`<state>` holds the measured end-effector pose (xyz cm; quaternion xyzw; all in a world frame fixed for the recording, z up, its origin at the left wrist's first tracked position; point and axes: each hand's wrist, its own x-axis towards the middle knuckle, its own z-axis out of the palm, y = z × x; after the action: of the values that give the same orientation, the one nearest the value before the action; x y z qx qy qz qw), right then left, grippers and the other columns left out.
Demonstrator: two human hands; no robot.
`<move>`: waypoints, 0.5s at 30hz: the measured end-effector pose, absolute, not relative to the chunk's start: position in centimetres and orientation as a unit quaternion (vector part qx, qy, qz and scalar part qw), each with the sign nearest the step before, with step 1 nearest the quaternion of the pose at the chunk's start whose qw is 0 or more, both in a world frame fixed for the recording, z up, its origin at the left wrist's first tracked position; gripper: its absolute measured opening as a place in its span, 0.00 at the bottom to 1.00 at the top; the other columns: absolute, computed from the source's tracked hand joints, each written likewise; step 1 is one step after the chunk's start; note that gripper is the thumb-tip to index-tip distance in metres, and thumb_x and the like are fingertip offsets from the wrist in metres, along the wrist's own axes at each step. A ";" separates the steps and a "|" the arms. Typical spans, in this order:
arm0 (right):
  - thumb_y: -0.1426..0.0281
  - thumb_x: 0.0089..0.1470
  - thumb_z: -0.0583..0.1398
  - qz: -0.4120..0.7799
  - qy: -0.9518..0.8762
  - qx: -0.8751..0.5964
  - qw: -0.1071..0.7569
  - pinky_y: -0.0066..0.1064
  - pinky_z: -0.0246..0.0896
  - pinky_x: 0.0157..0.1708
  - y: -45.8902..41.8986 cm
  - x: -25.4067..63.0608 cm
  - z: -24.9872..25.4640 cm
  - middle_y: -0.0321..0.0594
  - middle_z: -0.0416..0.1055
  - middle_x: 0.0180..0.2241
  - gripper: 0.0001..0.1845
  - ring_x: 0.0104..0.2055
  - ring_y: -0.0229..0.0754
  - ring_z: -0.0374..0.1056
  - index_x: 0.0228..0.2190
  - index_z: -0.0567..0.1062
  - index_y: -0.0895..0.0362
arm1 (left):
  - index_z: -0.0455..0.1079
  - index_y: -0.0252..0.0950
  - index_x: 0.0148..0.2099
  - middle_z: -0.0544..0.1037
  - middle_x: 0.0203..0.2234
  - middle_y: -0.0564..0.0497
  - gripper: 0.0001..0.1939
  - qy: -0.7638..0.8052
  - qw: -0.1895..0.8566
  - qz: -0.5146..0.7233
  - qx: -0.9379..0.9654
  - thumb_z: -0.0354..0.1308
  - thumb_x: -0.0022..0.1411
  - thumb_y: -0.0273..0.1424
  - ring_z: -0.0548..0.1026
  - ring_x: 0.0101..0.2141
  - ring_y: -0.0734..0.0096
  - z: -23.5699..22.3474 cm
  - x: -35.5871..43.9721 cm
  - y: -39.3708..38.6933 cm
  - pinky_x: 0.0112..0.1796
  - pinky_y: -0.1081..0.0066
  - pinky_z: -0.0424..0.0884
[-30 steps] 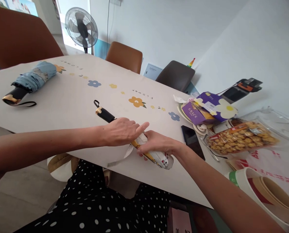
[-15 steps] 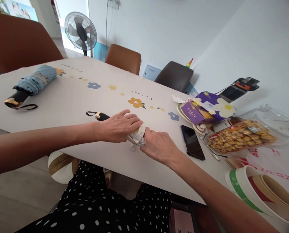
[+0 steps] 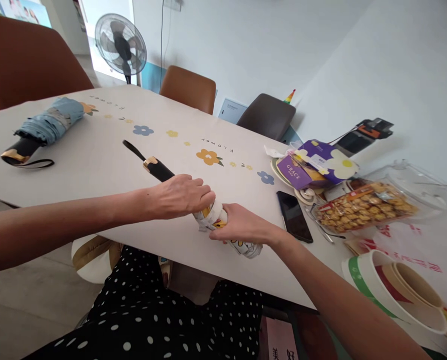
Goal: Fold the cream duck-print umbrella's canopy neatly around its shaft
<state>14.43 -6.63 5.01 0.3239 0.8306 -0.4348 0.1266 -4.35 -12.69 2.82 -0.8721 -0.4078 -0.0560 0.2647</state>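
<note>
A folded white umbrella with yellow print lies slantwise over the near part of the table. Its black handle with a gold end and a wrist strap points to the far left. My left hand is closed round the umbrella near the handle, hiding that stretch. Just beside it, my right hand grips the rolled canopy, thumb on the near side. The canopy's end sticks out below my right hand. To the left lies a rolled light-blue umbrella, with a black and gold handle, touched by neither hand.
Right of my hands lie a phone, glasses, a purple box and a clear container of snacks. A paper bowl stack stands near right. Chairs and a fan stand beyond the table.
The white umbrella's handle has come further out past my left hand and its strap has lifted. My right hand has opened from a fist to a wider grip, and the canopy's end now shows.
</note>
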 end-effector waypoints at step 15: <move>0.73 0.36 0.59 -0.526 0.770 0.351 0.087 0.25 0.50 0.18 -6.5 14.4 3.6 0.33 0.62 0.22 0.09 0.21 0.33 0.55 0.24 0.62 0.57 | 0.61 0.32 0.45 0.71 0.41 0.43 0.12 -0.397 0.321 -0.107 -0.853 0.45 0.58 0.21 0.66 0.44 0.64 0.4 -4.8 -12.0 0.48 0.57 0.57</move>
<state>14.41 -6.53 3.59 0.3509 0.7698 -0.5261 0.0868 -4.79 -11.96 0.38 -0.8531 -0.3970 -0.1070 0.3211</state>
